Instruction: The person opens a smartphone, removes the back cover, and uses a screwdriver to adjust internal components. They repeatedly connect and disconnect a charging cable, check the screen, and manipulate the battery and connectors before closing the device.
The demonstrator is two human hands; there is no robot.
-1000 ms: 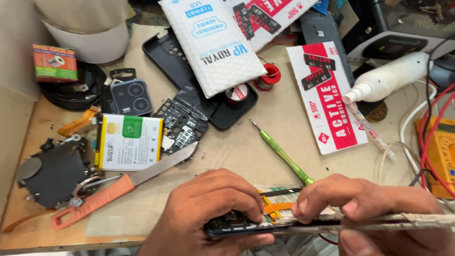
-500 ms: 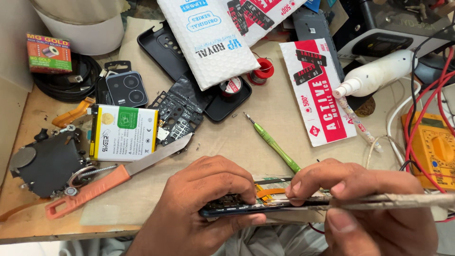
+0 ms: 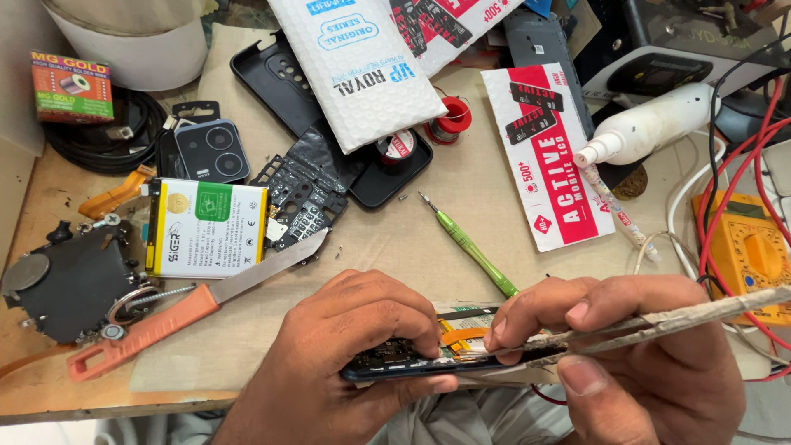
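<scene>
My left hand [image 3: 346, 354] grips an opened dark phone [image 3: 395, 363] at the near table edge, thumb under its rim and fingers over its exposed boards. An orange flex cable [image 3: 458, 334] shows inside it. My right hand [image 3: 634, 354] pinches a long worn metal tool [image 3: 684, 317], like tweezers, whose tip lies against the phone's right part. The tool's tail points out to the right.
On the wooden bench lie a green screwdriver [image 3: 470, 245], an orange-handled knife [image 3: 198, 301], a white-green phone battery [image 3: 206, 228], a camera module [image 3: 210, 151], a black phone back cover [image 3: 272, 78], padded envelopes [image 3: 362, 66], a white squeeze bottle [image 3: 651, 128], a yellow multimeter [image 3: 746, 247] and red wires [image 3: 762, 165].
The view has drifted slightly, so bench items sit a little lower-left. Both hands stay on the phone; the right hand's tool remains at the phone's right part.
</scene>
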